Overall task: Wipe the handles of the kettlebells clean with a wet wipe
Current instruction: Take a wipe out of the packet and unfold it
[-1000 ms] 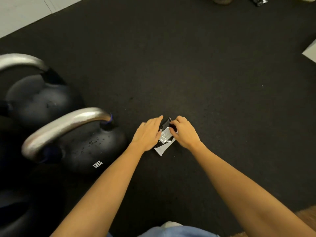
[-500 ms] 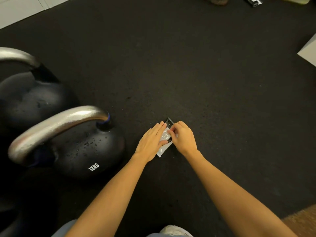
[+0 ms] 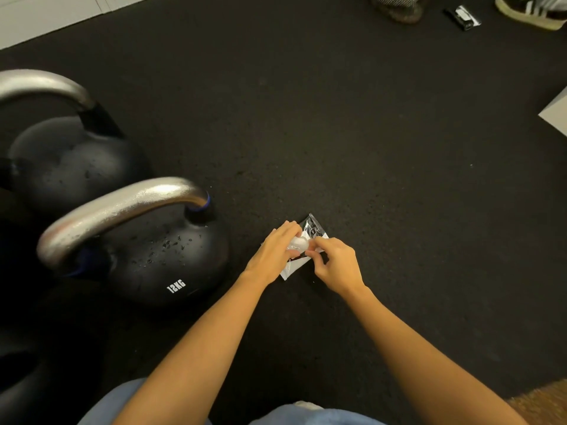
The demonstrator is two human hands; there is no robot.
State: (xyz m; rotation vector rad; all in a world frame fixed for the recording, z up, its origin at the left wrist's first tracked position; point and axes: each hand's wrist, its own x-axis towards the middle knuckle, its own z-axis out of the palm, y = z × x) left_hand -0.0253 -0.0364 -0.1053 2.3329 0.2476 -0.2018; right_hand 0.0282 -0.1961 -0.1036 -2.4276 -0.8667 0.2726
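**— What has changed under your hands?**
Since half a second ago a white wet wipe [image 3: 298, 243] has come partly out of the sachet [image 3: 313, 228], where before you saw only the foil. Your right hand [image 3: 337, 265] has also shifted a little to the right of the packet.

**— How are your hands set now?**
Your left hand [image 3: 271, 256] lies curled over the sachet's left side, fingers pinning it. Your right hand pinches the wipe between thumb and fingertips. Both are closed on something; neither is loose.

**— Where does the packet lie?**
On the black rubber floor [image 3: 368, 133], with its dark torn corner pointing away from you and its pale lower corner [image 3: 287, 273] showing beneath your left hand.

**— And the kettlebells?**
Both sit to your left. The near one, marked 12KG [image 3: 171, 262], stands close beside your left wrist without touching it, its steel handle [image 3: 122, 207] arching above the body. The far kettlebell [image 3: 70, 167] stands behind it, its handle [image 3: 46, 87] running off the left edge.

**— How much room do you have?**
Open floor spreads ahead and to your right. At the far edge lie a small dark packet [image 3: 463, 16] and a shoe [image 3: 530, 10].
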